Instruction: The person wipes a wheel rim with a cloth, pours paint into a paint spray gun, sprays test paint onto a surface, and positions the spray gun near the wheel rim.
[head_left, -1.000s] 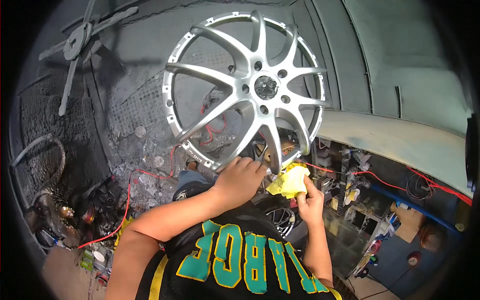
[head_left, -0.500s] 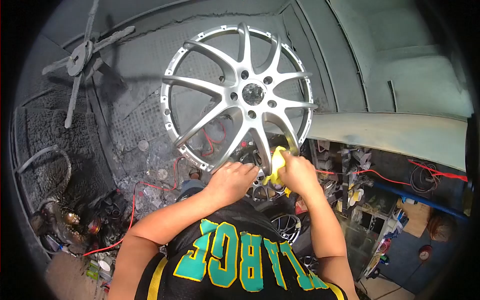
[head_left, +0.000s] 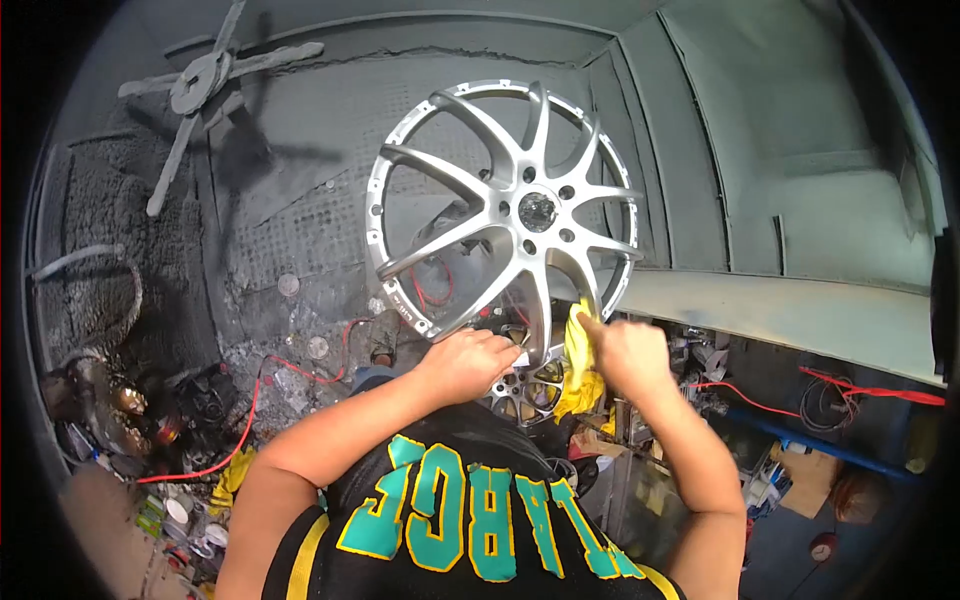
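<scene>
A silver multi-spoke alloy wheel (head_left: pixel 497 228) faces me in front of my body, tilted, its centre hole dark. My left hand (head_left: pixel 468 362) is closed around the wheel's lower rim, with the fingertips hidden behind the edge. In my right hand (head_left: pixel 632 358) a yellow cloth (head_left: pixel 578 350) is pinched, pressed at the lower right end of a spoke near the rim. The rest of the cloth hangs down below the fingers.
A grey-coated cross-shaped stand (head_left: pixel 202 85) rises at the upper left. A red hose (head_left: pixel 262 385) runs along the dusty floor. Another wheel (head_left: pixel 522 395) lies below the one I hold. At the right are a pale ledge (head_left: pixel 780 310) and cluttered shelves.
My right hand has moved rightward with the yellow cloth, more of which now hangs free. The wheel sits lower and further right in view, and the surroundings have shifted too. My left hand keeps its hold.
</scene>
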